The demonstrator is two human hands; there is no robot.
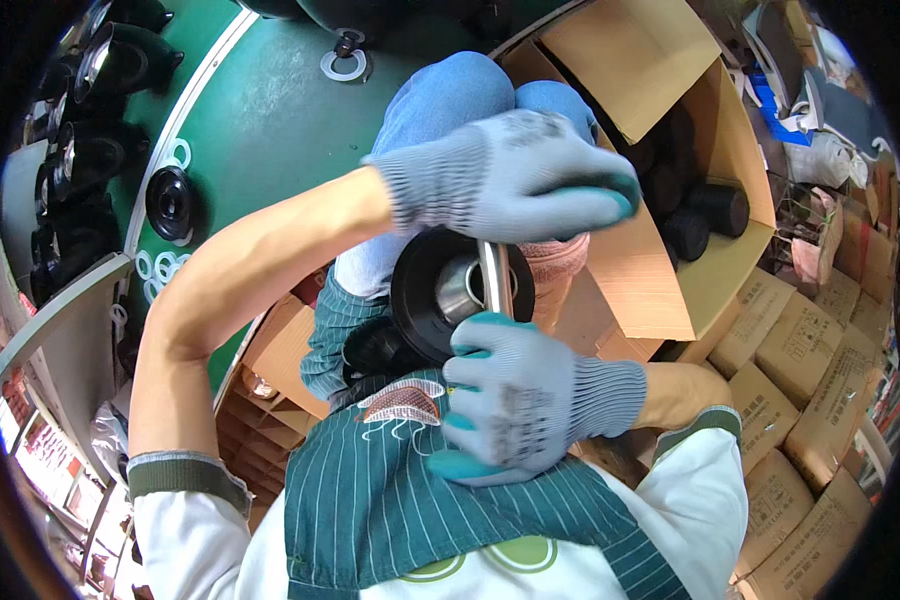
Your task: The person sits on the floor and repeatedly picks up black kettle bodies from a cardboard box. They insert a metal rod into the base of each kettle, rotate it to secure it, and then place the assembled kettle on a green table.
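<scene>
A shiny metal tube (494, 278) stands out in front of a round black part (417, 300) with a steel cup (457, 291) at its middle, both close to my lap. My right hand (510, 400), in a grey glove with teal palm, has its fingers wrapped round the near end of the tube. Above the far end, my left hand (520, 180) in a matching glove reaches across with curled fingers. Its palm faces away and it is slightly blurred, so what it grips is hidden. A dark rounded piece (378, 346) lies beside the black part, against my apron.
An open carton (730, 255) with black cylindrical pieces (718, 208) stands right of my knees. Stacked cartons (810, 340) fill the right side. Left, a green table (260, 130) bears black pots (120, 65), a black lid (170, 203) and pale rings (160, 268).
</scene>
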